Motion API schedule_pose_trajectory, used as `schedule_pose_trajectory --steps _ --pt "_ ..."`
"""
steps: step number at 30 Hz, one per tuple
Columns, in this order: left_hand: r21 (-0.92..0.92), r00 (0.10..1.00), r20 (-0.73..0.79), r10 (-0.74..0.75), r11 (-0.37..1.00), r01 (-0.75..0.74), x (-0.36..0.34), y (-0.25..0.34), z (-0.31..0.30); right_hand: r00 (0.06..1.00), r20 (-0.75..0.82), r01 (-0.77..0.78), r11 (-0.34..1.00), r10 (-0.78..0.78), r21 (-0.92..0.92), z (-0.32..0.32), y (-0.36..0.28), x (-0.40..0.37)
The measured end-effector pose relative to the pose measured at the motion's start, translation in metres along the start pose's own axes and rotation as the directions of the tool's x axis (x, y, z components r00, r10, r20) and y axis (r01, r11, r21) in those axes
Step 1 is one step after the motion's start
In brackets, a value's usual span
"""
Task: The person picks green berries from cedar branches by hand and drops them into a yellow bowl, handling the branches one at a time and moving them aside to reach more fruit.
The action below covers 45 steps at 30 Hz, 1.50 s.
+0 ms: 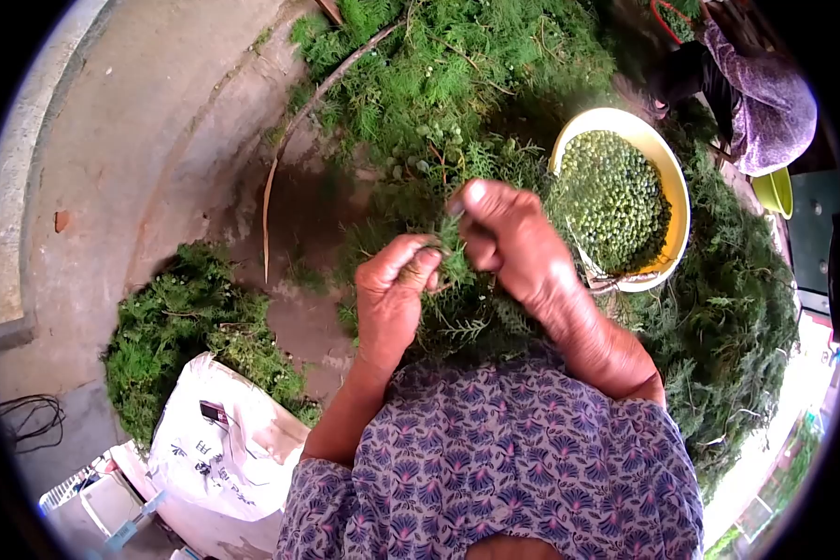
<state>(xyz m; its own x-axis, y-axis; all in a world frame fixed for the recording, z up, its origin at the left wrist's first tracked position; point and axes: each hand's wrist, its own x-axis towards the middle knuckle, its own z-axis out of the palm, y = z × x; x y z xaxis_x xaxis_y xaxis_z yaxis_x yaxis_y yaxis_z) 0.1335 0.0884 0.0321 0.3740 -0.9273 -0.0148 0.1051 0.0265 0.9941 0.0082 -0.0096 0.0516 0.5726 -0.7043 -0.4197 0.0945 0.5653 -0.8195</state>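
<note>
My left hand (388, 297) is closed, its thumb and fingers pinching a green conifer sprig (453, 245) in front of my body. Close beside it, my right hand (518, 238) is curled at the other side of the sprig, its fingertips smeared by motion. Whatever the right fingers hold is too small and blurred to name. To the right of that hand stands a round yellow-rimmed basin (679, 191) filled with small green berries (616, 191). Leafy branches (476, 84) are heaped beyond both hands and under them.
A smaller pile of greenery (191, 322) lies at the left, by a white sack (219, 457) with a dark phone-like object (213, 412) on it. More branches (733, 345) are piled at the right. Another person in a patterned top (770, 103) sits at upper right near a yellow-green container (775, 192).
</note>
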Motion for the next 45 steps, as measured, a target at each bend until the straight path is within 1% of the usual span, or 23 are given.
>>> schedule_pose_trajectory --steps 1,3,6,9,11,15,17,18,20,23,24,26,27,29,30,31,32,34,35,38,39,41,45 --pt "-0.057 1.000 -0.028 -0.008 0.998 0.006 -0.002 0.000 -0.001 0.995 0.032 0.083 0.981 -0.090 0.173 -0.013 0.006 0.007" --pt "-0.227 0.997 -0.062 0.047 0.972 -0.060 -0.007 -0.009 -0.009 0.979 -0.112 0.182 0.976 -0.170 0.116 -0.028 -0.010 -0.004" --pt "-0.122 0.991 -0.105 0.083 0.988 -0.096 -0.015 -0.006 -0.017 0.908 -0.301 0.327 0.942 -0.293 0.070 -0.067 -0.029 -0.034" --pt "0.054 0.962 -0.274 -0.014 0.998 0.030 -0.021 0.001 -0.024 0.749 -0.464 0.437 0.879 -0.473 -0.191 -0.121 -0.035 -0.078" --pt "0.386 0.954 -0.277 0.115 0.922 0.001 -0.023 -0.001 -0.027 0.630 -0.603 0.471 0.858 -0.490 -0.204 -0.157 -0.033 -0.111" --pt "0.559 0.922 -0.176 0.345 0.806 -0.194 -0.024 0.004 -0.018 0.371 -0.821 0.245 0.898 -0.434 -0.365 -0.269 0.025 -0.187" --pt "0.855 0.794 0.185 0.579 0.303 -0.420 -0.022 0.009 -0.025 0.238 -0.878 -0.257 0.845 -0.415 -0.469 -0.309 0.062 -0.224" --pt "0.889 0.827 0.258 0.499 0.213 -0.406 -0.022 0.017 -0.020 0.236 -0.881 -0.262 0.846 -0.410 -0.464 -0.337 0.085 -0.242" --pt "0.902 0.870 0.283 0.403 0.197 -0.384 -0.018 0.019 -0.012 0.281 -0.750 -0.624 0.481 -0.598 -0.617 -0.376 0.122 -0.266" --pt "0.869 0.876 0.355 0.327 0.231 -0.438 -0.011 0.007 -0.009 0.282 -0.687 -0.685 0.360 -0.670 -0.633 -0.358 0.113 -0.245" --pt "0.868 0.860 0.376 0.346 0.193 -0.457 -0.008 0.002 -0.011 0.187 -0.632 -0.531 0.463 -0.752 -0.709 -0.325 0.098 -0.222" --pt "0.867 0.842 0.400 0.362 0.149 -0.475 -0.005 -0.005 -0.016 0.184 -0.569 -0.214 0.533 -0.801 -0.819 -0.239 0.054 -0.174" --pt "0.863 0.830 0.401 0.388 0.142 -0.484 -0.003 -0.007 -0.015 0.203 -0.556 -0.287 0.494 -0.806 -0.821 -0.185 0.028 -0.151" --pt "0.858 0.814 0.401 0.421 0.140 -0.495 -0.001 -0.008 -0.012 0.490 -0.208 0.061 0.271 -0.847 -0.961 -0.128 0.013 -0.129" --pt "0.859 0.809 0.409 0.423 0.121 -0.498 0.000 -0.006 -0.012 0.706 -0.166 0.069 0.300 -0.689 -0.951 -0.109 0.013 -0.126" --pt "0.861 0.803 0.418 0.425 0.098 -0.499 0.000 -0.005 -0.012 0.753 0.169 0.319 0.129 -0.636 -0.939 -0.099 0.016 -0.114" --pt "0.862 0.801 0.417 0.429 0.093 -0.498 0.000 -0.002 -0.013 0.860 0.146 0.291 0.233 -0.489 -0.928 -0.079 0.017 -0.108" --pt "0.847 0.832 0.407 0.377 0.187 -0.498 -0.002 0.003 -0.011 0.898 0.324 0.313 -0.082 -0.298 -0.946 -0.061 0.014 -0.095" --pt "0.848 0.831 0.404 0.382 0.186 -0.497 -0.002 0.002 -0.010 0.870 0.367 0.331 -0.162 -0.330 -0.930 -0.061 0.024 -0.086" --pt "0.732 0.918 0.236 0.319 0.563 -0.384 -0.003 0.000 -0.010 0.827 0.394 0.334 -0.213 -0.401 -0.918 -0.067 0.033 -0.074" --pt "0.732 0.918 0.235 0.319 0.563 -0.383 -0.002 -0.001 -0.009 0.819 0.379 0.348 -0.153 -0.431 -0.925 -0.066 0.033 -0.072" --pt "0.669 0.987 0.122 -0.107 0.744 -0.002 0.001 -0.004 -0.008 0.809 0.366 0.367 -0.092 -0.460 -0.926 -0.064 0.036 -0.068" --pt "0.399 0.985 0.115 -0.125 0.914 0.070 0.002 -0.030 -0.008 0.651 0.360 0.503 0.025 -0.669 -0.864 -0.064 0.046 -0.062"
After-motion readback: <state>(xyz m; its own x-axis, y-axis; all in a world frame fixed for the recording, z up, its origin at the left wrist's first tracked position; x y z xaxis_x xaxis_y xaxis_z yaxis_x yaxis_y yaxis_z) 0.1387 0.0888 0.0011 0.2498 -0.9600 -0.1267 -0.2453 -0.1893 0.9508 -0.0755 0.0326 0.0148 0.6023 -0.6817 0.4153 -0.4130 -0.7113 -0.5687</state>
